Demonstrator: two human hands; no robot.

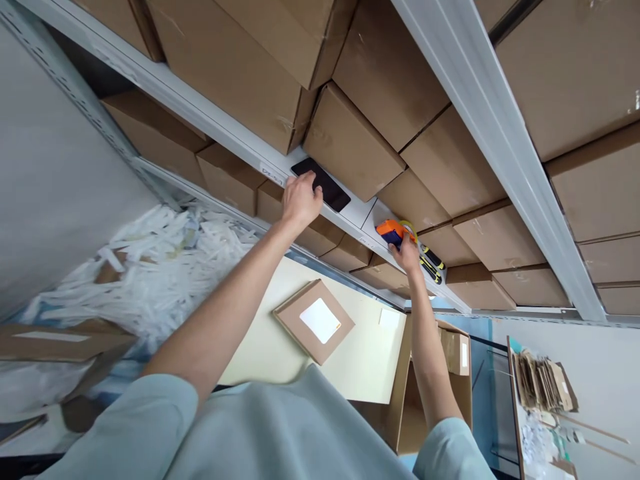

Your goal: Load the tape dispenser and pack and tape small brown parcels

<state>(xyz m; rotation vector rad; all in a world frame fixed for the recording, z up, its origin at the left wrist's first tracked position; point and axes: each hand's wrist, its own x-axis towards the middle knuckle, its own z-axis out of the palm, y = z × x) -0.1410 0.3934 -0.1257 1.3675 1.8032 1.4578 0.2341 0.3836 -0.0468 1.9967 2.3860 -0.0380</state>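
Observation:
My left hand (303, 199) is at the shelf edge, its fingers bent over the end of a black smartphone (330, 191) that lies flat on the shelf. Further right, my right hand (407, 255) is closed around an orange and dark-blue handheld tool (391, 231), which may be a tape dispenser; its exact kind is unclear. Behind that hand sits a yellow ring, perhaps a tape roll (410, 229). Beside it on the shelf lie black-and-yellow cutters (431, 263). Below, a flat cardboard box (295, 317) with a white label rests on a pale table (373, 360).
Brown cartons (390, 73) fill the grey metal shelves (500, 107). An open carton (415, 413) stands right of the table. Shredded white paper (165, 273) is heaped at left. Flattened cardboard (543, 383) is stacked on a rack at far right.

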